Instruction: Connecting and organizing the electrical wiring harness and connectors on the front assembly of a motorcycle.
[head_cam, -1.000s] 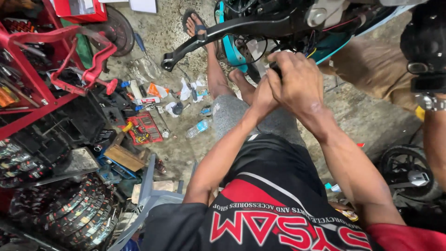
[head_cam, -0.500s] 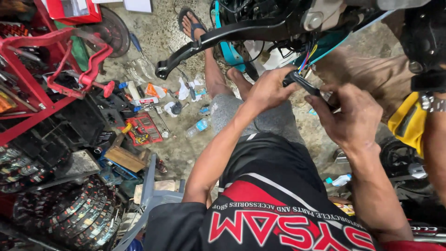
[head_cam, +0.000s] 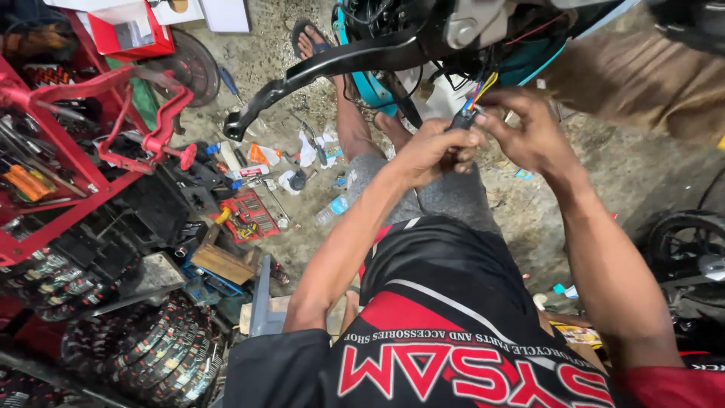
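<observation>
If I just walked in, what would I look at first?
Probably the two hands in the middle near the top: the left hand and right hand meet on a small black connector with a bundle of coloured wires running up into a motorbike. Next, the red tool rack on the left, with knobbly tyres stacked below it, and the floor strewn with tools and a plastic bottle.

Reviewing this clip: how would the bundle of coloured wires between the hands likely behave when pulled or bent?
The coloured wires look thin and bend in a curve, so probably floppy and light. They run up into the scooter body, so likely tethered. The left hand and right hand pinch the dark connector, seemingly stiff.
</observation>
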